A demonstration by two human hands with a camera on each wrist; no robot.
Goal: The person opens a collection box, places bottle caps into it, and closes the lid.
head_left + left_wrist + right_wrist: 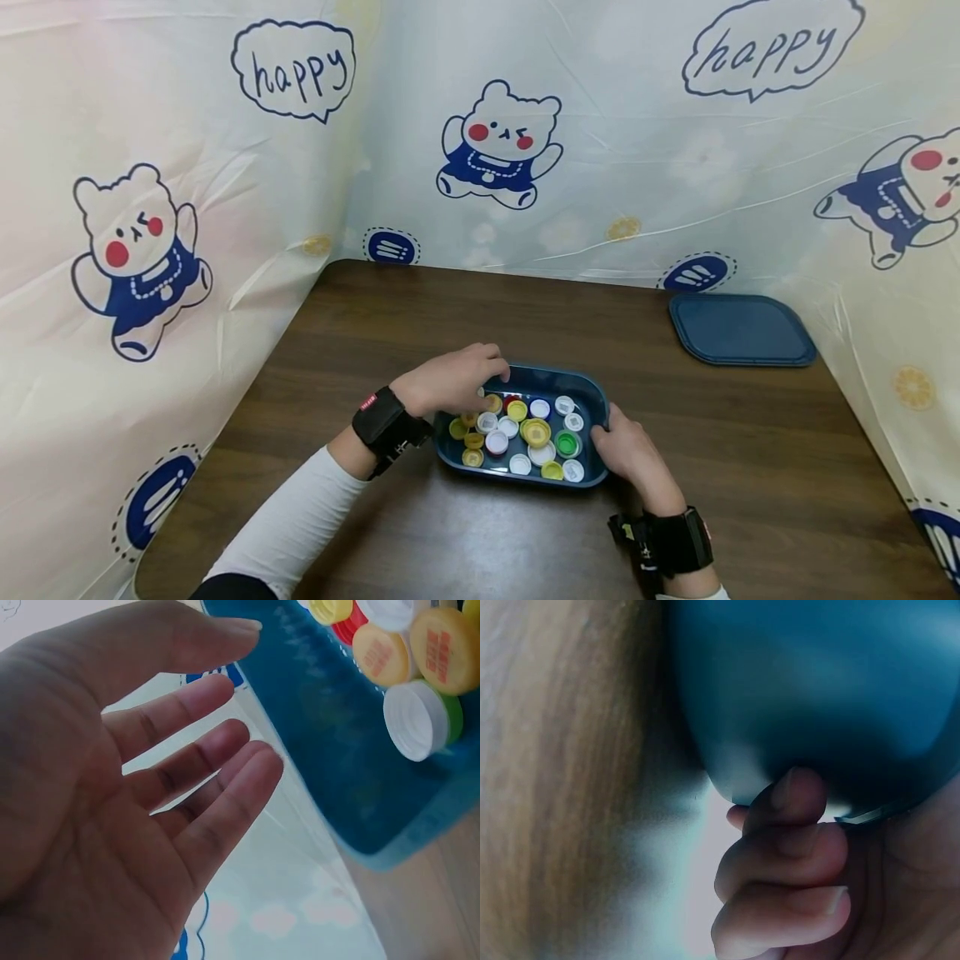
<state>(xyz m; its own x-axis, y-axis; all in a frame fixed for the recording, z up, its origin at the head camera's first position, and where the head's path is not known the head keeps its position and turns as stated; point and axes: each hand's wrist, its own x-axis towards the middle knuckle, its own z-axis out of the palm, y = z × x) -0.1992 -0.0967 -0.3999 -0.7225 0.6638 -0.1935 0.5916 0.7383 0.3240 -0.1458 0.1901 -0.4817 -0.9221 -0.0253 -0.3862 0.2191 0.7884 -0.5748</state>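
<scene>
A dark blue tray holds many bottle caps in white, yellow, green and red, among them a large yellow cap and a green cap. My right hand grips the tray's right end, thumb at the rim and fingers curled below it. In the right wrist view, the tray's underside shows above those curled fingers. My left hand hangs over the tray's far left side, fingers loosely bent and apart. Nothing lies between them in the left wrist view, where a white cap sits nearby.
A flat dark blue lid or tray lies at the back right of the brown wooden table. Printed sheeting with bear drawings encloses the table at the back and both sides.
</scene>
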